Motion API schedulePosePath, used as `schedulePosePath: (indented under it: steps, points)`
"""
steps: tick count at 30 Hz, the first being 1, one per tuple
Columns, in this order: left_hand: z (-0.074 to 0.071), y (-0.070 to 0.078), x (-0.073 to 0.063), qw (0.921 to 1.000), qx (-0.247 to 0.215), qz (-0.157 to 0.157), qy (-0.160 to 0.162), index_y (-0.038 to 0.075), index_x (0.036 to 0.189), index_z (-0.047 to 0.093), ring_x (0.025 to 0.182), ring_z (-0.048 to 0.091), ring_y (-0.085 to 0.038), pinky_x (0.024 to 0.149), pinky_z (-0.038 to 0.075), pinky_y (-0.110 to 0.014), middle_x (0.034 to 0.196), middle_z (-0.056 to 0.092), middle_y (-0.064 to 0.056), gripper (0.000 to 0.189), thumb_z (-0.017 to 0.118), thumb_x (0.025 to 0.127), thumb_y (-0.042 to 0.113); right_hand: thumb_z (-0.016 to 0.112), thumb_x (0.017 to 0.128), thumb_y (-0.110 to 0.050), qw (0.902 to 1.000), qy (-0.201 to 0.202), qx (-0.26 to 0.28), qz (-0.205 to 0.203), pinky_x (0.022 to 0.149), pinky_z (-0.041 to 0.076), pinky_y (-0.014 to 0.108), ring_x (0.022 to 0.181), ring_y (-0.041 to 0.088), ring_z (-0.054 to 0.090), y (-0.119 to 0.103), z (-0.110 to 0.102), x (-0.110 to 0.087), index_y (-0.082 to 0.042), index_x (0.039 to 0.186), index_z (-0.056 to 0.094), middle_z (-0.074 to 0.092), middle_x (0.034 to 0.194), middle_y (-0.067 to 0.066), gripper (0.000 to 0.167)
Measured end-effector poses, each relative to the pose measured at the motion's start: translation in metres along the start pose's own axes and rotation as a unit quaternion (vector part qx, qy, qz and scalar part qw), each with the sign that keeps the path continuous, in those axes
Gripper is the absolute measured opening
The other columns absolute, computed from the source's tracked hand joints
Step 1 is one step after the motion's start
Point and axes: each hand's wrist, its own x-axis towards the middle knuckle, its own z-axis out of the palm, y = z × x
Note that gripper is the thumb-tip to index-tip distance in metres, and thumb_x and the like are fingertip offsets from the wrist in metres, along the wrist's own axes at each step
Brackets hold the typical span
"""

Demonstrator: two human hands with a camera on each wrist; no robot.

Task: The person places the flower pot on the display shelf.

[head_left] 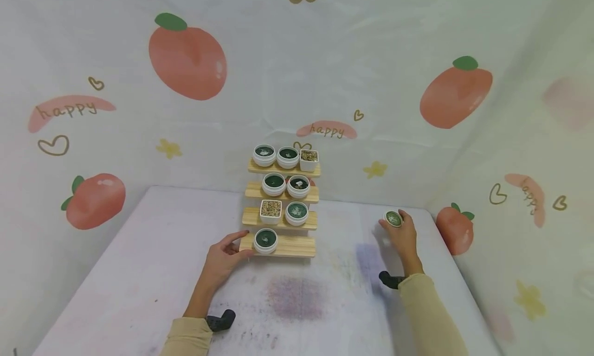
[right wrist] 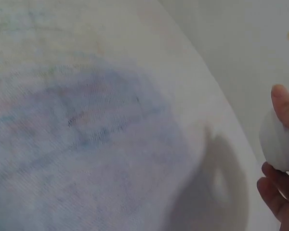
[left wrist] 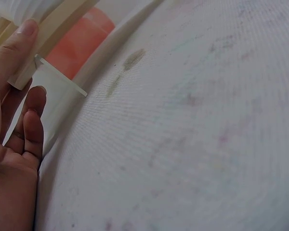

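At the left end of a tiered wooden stand (head_left: 297,246), my left hand (head_left: 221,261) pinches the lowest board. In the left wrist view the thumb (left wrist: 26,29) lies on the board (left wrist: 50,36), with the other fingers below it beside a pale translucent support (left wrist: 58,91). A round white bowl (head_left: 266,241) with dark green contents sits on that board close to my left fingertips. Out to the right, my right hand (head_left: 405,240) grips a small white bowl (head_left: 393,219) with green contents. Its smooth white side (right wrist: 274,142) shows between thumb and fingers in the right wrist view.
Upper tiers carry more round white bowls (head_left: 297,213) of green contents and square white bowls (head_left: 270,211) of brownish bits. The stand is on a stained white tablecloth (head_left: 297,299). A fruit-printed curtain (head_left: 260,87) hangs behind and at the sides.
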Motion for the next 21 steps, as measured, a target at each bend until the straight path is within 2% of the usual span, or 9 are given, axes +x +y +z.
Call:
schedulePosePath:
  steps: [2,5,7,9,11,15,21]
  points:
    - [0.0,0.004,-0.001,1.0,0.002,-0.006,-0.003,0.018,0.134,0.068,0.073,0.06,-0.008,0.066,0.049,-0.02,0.088,0.07,-0.013,0.061,0.09,0.078,0.023,0.079,0.09,-0.027,0.9999,0.0,0.013,-0.001,0.114,0.036,0.052,0.136,0.042,0.046,-0.007,0.001,-0.006,0.003,0.154,0.035,0.041,0.155,0.03,0.083]
    - [-0.001,0.009,-0.002,0.9999,0.005,-0.014,-0.007,0.015,0.136,0.066,0.073,0.059,-0.009,0.066,0.049,-0.02,0.089,0.07,-0.014,0.061,0.089,0.08,0.02,0.081,0.089,-0.028,0.9998,-0.005,0.019,0.0,0.094,0.046,0.041,0.112,0.033,0.054,-0.019,0.002,-0.015,-0.001,0.153,0.036,0.047,0.148,0.027,0.083]
    - [-0.002,0.011,-0.003,0.9998,0.006,-0.016,-0.006,0.014,0.137,0.066,0.073,0.059,-0.009,0.066,0.049,-0.02,0.089,0.07,-0.014,0.061,0.089,0.08,0.019,0.082,0.088,-0.029,0.9997,-0.009,0.024,-0.001,0.081,0.045,0.03,0.099,0.023,0.052,-0.026,0.002,-0.02,-0.004,0.153,0.037,0.051,0.143,0.023,0.083]
    - [-0.002,0.009,-0.003,0.9999,0.007,-0.014,-0.004,0.015,0.137,0.066,0.074,0.059,-0.009,0.066,0.049,-0.02,0.089,0.07,-0.014,0.061,0.089,0.08,0.02,0.083,0.087,-0.03,0.9995,-0.014,0.028,-0.003,0.072,0.043,0.022,0.094,0.017,0.05,-0.034,0.002,-0.027,-0.006,0.152,0.037,0.053,0.138,0.02,0.083]
    - [-0.001,0.006,-0.002,0.9999,0.006,-0.01,-0.003,0.017,0.136,0.066,0.074,0.059,-0.009,0.067,0.049,-0.02,0.09,0.07,-0.014,0.061,0.089,0.08,0.021,0.083,0.087,-0.03,0.9993,-0.017,0.032,-0.007,0.07,0.043,0.018,0.095,0.014,0.049,-0.042,0.001,-0.034,-0.006,0.151,0.038,0.055,0.134,0.018,0.082]
    - [-0.001,0.0,-0.002,1.0,0.001,0.001,-0.002,0.021,0.134,0.068,0.076,0.06,-0.01,0.067,0.049,-0.02,0.09,0.071,-0.013,0.06,0.09,0.078,0.028,0.084,0.086,-0.029,0.9985,-0.03,0.042,-0.017,0.07,0.044,0.018,0.098,0.013,0.049,-0.058,0.0,-0.047,-0.007,0.148,0.041,0.059,0.125,0.016,0.078]
    - [-0.001,-0.003,-0.001,1.0,-0.008,0.006,0.002,0.023,0.132,0.069,0.075,0.061,-0.012,0.066,0.05,-0.021,0.089,0.071,-0.012,0.061,0.091,0.076,0.032,0.084,0.086,-0.026,0.9934,-0.072,0.049,-0.075,0.075,0.048,0.017,0.102,0.02,0.056,-0.077,0.004,-0.065,-0.006,0.143,0.046,0.057,0.128,0.015,0.071]
